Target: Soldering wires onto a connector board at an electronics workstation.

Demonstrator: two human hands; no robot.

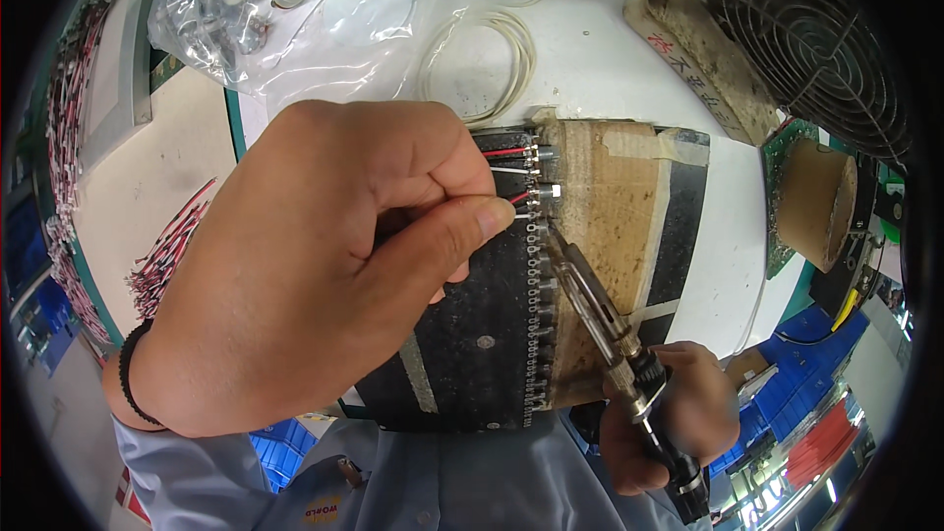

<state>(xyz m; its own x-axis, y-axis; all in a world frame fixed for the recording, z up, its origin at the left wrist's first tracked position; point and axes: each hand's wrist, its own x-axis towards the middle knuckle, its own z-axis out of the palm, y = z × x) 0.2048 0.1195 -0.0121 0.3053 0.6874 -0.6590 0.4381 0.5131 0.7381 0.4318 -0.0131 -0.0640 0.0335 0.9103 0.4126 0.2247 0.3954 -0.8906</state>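
My left hand [315, 265] reaches over a black jig board [477, 354], thumb and forefinger pinched on a thin red-and-white wire [520, 199]. The wire's ends lie at a row of small metal terminals [534, 324] along the board's edge. Above it, another red wire [503, 151] and a white one meet terminals in the same row. My right hand [678, 418] is wrapped around a soldering iron [605, 320], partly blurred. The iron's tip sits close to the terminals, just below the pinched wire; contact cannot be made out.
Bundled red, black and white wires [172, 251] lie at left. A coil of pale solder wire [482, 64] and a clear plastic bag [211, 15] with round metal parts are at the back. A fan with a wire guard [821, 49] stands far right, near a cardboard spool [816, 202].
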